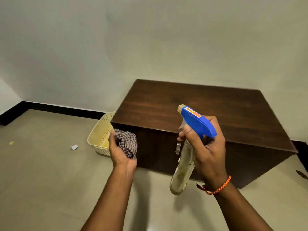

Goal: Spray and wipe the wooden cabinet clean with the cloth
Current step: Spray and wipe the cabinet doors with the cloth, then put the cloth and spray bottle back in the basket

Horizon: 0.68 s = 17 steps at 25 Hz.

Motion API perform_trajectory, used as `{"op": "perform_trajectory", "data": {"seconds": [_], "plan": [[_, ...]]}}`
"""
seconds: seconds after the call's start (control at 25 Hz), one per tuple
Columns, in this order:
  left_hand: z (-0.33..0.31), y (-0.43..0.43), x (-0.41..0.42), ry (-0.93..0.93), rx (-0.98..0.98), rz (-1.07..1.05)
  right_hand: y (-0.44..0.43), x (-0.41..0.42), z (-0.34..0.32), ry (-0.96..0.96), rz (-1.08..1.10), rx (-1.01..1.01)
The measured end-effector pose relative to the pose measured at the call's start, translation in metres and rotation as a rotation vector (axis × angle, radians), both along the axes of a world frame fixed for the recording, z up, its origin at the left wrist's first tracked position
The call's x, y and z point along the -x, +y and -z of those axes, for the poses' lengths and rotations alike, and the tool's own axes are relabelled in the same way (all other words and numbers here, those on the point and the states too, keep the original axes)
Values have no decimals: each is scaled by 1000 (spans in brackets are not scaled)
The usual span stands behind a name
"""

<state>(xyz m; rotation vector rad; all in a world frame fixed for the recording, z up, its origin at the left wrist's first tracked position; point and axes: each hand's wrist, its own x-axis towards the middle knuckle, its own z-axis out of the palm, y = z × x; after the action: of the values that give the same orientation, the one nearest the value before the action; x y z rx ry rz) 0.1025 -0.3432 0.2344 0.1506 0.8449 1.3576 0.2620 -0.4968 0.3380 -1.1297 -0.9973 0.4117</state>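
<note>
A low dark wooden cabinet (208, 110) stands against the wall, its flat top facing me. My right hand (208, 150) grips a spray bottle (196, 124) with a blue trigger head and a clear body, held in front of the cabinet's front face, nozzle pointing up-left over the top. A finger rests on the trigger. My left hand (120, 150) holds a bunched checked cloth (127, 142) near the cabinet's front left corner, a little apart from the wood.
A cream perforated plastic basket (100, 135) sits on the floor against the cabinet's left side. A small scrap of paper (74, 147) lies on the tiled floor to the left. A metal handle (178, 148) shows on the cabinet front. Black skirting (58, 109) runs along the wall.
</note>
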Motion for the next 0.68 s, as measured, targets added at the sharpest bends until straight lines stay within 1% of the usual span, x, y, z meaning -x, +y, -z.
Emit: {"op": "perform_trajectory", "data": {"seconds": [0.12, 0.16, 0.24, 0.32, 0.4, 0.48, 0.6, 0.68], "plan": [[-41, -2, 25, -73, 129, 59, 16, -3, -69, -65, 26, 75], [-61, 0, 32, -86, 145, 74, 21, -2, -92, -96, 49, 93], [-114, 1, 47, -134, 170, 141, 33, 2, -147, -114, 73, 145], [-171, -1, 66, -186, 182, 260, 42, 5, -201, -146, 87, 179], [-228, 0, 92, -199, 210, 356, 53, 11, -248, -178, 112, 235], [-272, -2, 107, -177, 235, 423, 59, 19, -285, -213, 132, 276], [-336, -5, 134, -94, 320, 420, 77, 38, -349, -229, 90, 347], [-365, -4, 150, -32, 387, 458, 90, 48, -384, -276, 77, 403]]}}
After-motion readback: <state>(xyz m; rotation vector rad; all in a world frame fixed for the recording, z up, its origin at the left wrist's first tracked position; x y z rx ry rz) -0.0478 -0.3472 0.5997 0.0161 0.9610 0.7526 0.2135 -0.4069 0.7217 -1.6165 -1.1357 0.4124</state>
